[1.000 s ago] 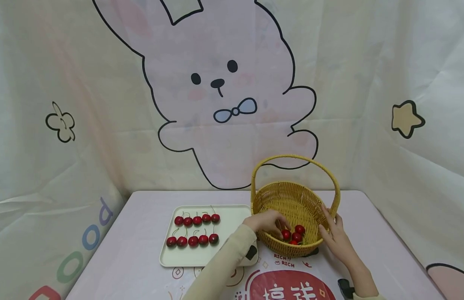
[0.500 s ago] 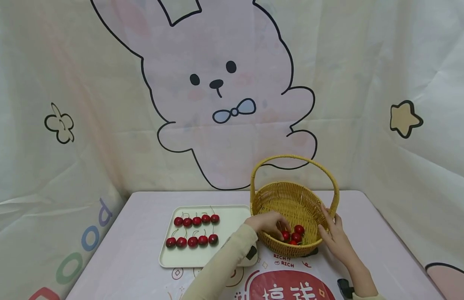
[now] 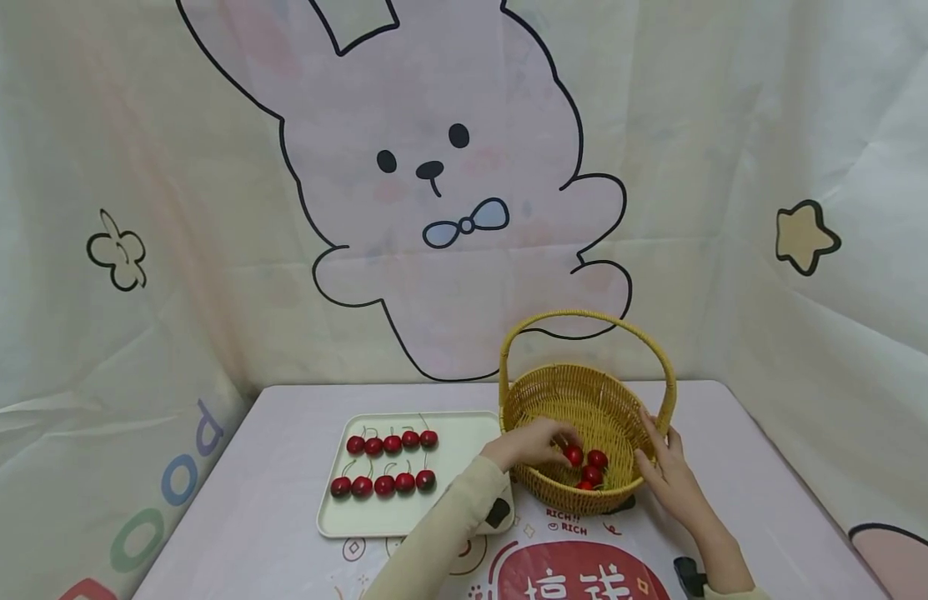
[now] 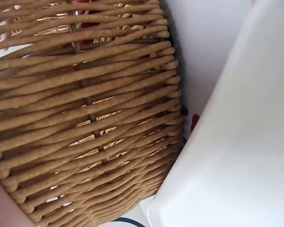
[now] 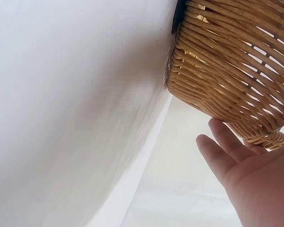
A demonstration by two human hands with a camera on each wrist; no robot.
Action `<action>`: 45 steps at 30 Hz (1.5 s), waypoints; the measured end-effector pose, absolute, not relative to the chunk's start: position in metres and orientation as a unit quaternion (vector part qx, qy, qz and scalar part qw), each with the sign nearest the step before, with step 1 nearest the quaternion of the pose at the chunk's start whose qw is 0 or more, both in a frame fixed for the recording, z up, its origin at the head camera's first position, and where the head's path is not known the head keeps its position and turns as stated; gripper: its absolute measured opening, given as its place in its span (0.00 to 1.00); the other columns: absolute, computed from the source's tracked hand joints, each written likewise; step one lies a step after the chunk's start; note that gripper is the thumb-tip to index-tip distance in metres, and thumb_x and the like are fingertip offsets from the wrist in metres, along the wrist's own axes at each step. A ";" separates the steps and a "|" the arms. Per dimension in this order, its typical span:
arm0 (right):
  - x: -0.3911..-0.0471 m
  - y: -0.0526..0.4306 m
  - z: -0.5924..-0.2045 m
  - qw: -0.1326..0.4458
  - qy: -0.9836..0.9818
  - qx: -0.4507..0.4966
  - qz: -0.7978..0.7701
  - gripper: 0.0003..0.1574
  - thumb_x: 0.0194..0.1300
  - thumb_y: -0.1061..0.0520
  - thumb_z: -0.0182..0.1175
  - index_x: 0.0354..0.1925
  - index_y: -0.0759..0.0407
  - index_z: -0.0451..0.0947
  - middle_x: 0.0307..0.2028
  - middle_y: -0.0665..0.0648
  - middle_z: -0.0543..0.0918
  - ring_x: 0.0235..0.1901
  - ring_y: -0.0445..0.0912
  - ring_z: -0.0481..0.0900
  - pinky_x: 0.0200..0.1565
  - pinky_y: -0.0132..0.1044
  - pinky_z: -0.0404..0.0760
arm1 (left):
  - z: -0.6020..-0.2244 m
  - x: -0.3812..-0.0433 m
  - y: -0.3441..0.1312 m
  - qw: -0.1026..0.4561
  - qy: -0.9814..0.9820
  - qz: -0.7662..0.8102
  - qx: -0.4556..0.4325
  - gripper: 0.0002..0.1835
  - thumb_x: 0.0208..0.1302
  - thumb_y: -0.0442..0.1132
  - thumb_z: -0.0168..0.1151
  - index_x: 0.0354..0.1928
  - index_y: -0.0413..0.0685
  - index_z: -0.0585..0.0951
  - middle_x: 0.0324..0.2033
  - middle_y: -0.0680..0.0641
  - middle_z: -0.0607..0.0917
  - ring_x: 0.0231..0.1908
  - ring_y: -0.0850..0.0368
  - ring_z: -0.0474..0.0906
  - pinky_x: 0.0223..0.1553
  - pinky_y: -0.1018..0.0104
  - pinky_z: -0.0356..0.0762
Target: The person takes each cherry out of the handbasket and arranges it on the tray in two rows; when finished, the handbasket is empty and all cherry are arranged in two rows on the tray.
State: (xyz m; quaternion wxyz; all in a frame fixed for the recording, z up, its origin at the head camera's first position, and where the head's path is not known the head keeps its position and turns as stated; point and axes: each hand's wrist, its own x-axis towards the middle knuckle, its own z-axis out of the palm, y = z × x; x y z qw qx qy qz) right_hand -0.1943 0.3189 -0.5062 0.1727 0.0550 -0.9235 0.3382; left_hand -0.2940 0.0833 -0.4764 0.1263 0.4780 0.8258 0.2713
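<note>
A yellow-brown wicker basket (image 3: 584, 392) with a tall arched handle stands at the right of the table, several red cherries (image 3: 592, 475) in its front part. My left hand (image 3: 534, 443) reaches over the basket's left rim, its fingertips pinching one cherry (image 3: 574, 455) above the others; part of the fingers is hidden. At the basket's right side my right hand (image 3: 672, 475) holds the rim, thumb at the inner edge and fingers along the outside. In the right wrist view, fingers (image 5: 222, 146) lie against the weave. The left wrist view is filled mostly by the basket wall (image 4: 85, 104).
Left of the basket lies a cream tray (image 3: 464, 442) bearing two rows of stemmed cherries (image 3: 384, 485). The tray's right end sits close to the basket. A printed cloth wall (image 3: 464, 317) stands behind the white table (image 3: 283, 433).
My left hand has shifted slightly up and back within the basket, and the cherry at its fingertips has risen with it. My right hand keeps its place on the rim.
</note>
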 end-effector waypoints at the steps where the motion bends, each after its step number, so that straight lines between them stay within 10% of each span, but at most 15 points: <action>1: -0.194 0.319 -0.506 0.173 -0.923 0.055 0.338 0.41 0.68 0.55 0.48 0.73 0.49 0.42 0.64 0.76 0.48 0.54 0.80 0.60 0.41 0.76 0.65 | -0.476 -0.293 0.082 0.115 0.826 0.274 0.479 0.18 0.59 0.38 0.63 0.52 0.49 0.78 0.45 0.56 0.81 0.44 0.70 0.76 0.44 0.81 0.72; 45: -0.195 0.319 -0.506 0.169 -0.924 0.058 0.337 0.41 0.69 0.55 0.48 0.73 0.49 0.41 0.64 0.77 0.48 0.53 0.80 0.61 0.41 0.75 0.65 | -0.481 -0.246 0.032 -0.047 0.768 0.503 0.393 0.19 0.55 0.41 0.67 0.50 0.51 0.77 0.43 0.56 0.81 0.36 0.71 0.78 0.38 0.77 0.77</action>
